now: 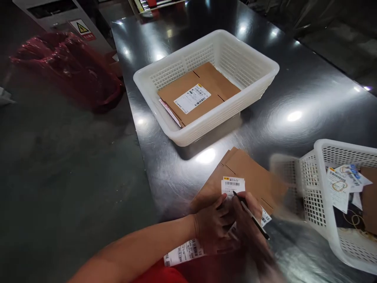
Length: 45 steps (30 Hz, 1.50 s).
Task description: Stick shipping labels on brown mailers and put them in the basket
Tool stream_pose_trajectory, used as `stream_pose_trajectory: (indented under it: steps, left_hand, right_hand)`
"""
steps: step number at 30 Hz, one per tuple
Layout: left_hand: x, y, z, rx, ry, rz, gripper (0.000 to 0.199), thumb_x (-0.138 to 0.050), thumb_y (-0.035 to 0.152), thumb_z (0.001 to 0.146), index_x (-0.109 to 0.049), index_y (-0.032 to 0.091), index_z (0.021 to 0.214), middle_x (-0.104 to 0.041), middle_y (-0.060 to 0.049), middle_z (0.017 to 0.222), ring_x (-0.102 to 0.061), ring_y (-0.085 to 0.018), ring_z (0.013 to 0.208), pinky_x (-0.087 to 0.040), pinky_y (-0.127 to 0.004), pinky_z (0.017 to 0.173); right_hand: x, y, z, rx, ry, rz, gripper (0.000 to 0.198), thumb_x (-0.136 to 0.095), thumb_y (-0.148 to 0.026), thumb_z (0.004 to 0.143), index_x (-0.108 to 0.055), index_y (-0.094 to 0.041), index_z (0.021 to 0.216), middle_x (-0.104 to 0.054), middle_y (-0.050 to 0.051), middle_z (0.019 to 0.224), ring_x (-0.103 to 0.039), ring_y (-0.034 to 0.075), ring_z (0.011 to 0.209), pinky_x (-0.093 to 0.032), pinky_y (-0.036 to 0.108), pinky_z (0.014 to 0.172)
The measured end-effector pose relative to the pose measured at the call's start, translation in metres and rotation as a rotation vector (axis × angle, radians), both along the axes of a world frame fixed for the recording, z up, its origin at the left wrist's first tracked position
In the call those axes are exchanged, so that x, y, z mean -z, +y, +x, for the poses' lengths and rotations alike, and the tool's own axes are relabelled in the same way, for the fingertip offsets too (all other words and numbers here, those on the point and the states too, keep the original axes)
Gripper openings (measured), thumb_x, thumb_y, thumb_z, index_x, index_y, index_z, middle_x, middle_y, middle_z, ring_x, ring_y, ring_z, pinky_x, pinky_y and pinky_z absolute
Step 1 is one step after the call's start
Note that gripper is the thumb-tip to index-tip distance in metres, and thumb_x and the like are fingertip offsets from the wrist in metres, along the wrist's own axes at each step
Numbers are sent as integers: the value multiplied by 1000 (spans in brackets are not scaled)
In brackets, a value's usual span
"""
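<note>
Head view shows a flat cardboard mailer [250, 177] lying on the steel counter [294, 90] near its front edge, a barcode label [232, 185] on top. It looks light, thin and bendy, best taken by an edge. Left hand [212, 226] presses flat on it, fingers curled. Right hand [249, 222] pinches a black pen [250, 215], tip on the label, wrist low.
</note>
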State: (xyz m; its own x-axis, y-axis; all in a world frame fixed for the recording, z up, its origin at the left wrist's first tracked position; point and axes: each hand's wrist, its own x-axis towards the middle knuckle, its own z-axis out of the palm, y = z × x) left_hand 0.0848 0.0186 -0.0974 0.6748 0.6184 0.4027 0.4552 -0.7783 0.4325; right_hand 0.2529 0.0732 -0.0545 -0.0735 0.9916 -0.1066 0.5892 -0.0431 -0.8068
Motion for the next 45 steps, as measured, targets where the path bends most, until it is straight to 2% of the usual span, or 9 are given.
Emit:
stream_pose_trajectory:
  steps: [6,11,15,20,25,28,37,41,45]
  left_hand:
    - [-1,3,0,-27,-8,77,41,-53,51,102,-74,18,112,-69,-11,131,-55,-40,132,-20,-73,126]
    - [-1,1,-1,-13,27,32,39,-52,50,103,-76,20,111,-69,-10,130,-51,-45,136,-14,-77,125]
    - [0,-1,-1,-11,61,44,42,-52,51,104,-75,20,120,-68,-10,136,-51,-43,138,-13,-76,127]
    - [2,-2,1,-7,13,6,34,-56,50,101,-75,27,119,-66,-11,140,-38,-44,152,-13,-78,125]
    - [1,0,1,-8,60,14,44,-57,55,99,-75,21,122,-68,-13,135,-50,-43,139,-14,-76,126]
    - [0,0,0,6,54,6,42,-56,54,100,-74,25,124,-69,-10,132,-53,-44,135,-19,-78,122]
    - [0,3,2,-36,-34,90,38,-58,52,100,-77,21,112,-71,-11,125,-57,-42,130,-19,-76,123]
    - [-3,4,3,-32,-42,51,33,-58,47,100,-77,21,102,-72,-10,121,-57,-42,130,-17,-75,124]
    - [-4,2,1,-32,-31,46,38,-56,49,100,-76,20,114,-72,-11,124,-56,-40,132,-16,-74,126]
  right_hand:
    - [2,1,5,-88,-42,13,21,-59,-35,90,-58,-22,73,-58,-1,68,-54,17,67,-40,32,70]
    - [10,0,7,-46,-39,46,25,-61,-42,93,-62,-20,79,-61,-1,71,-55,16,67,-39,31,67]
    - [2,-1,5,-45,-35,67,26,-61,-40,90,-59,-21,73,-57,-2,66,-53,16,63,-39,31,66]
    - [-6,0,3,65,-59,106,25,-58,-42,91,-65,-19,83,-67,3,77,-61,19,70,-44,32,68]
    - [0,2,0,61,-81,86,29,-57,-45,93,-63,-20,80,-64,3,73,-58,19,69,-42,33,68]
    - [-1,3,-1,33,-83,56,28,-58,-44,92,-63,-20,79,-63,2,72,-57,19,67,-39,33,66]
    - [4,-1,5,23,-78,63,25,-59,-41,92,-61,-20,77,-61,1,73,-55,18,68,-39,32,68]
    - [5,-1,5,36,-80,124,26,-59,-41,91,-60,-20,76,-59,0,70,-54,17,65,-38,31,63]
    - [5,-4,6,36,-34,129,20,-60,-35,90,-61,-19,78,-58,-1,67,-53,16,62,-38,31,63]
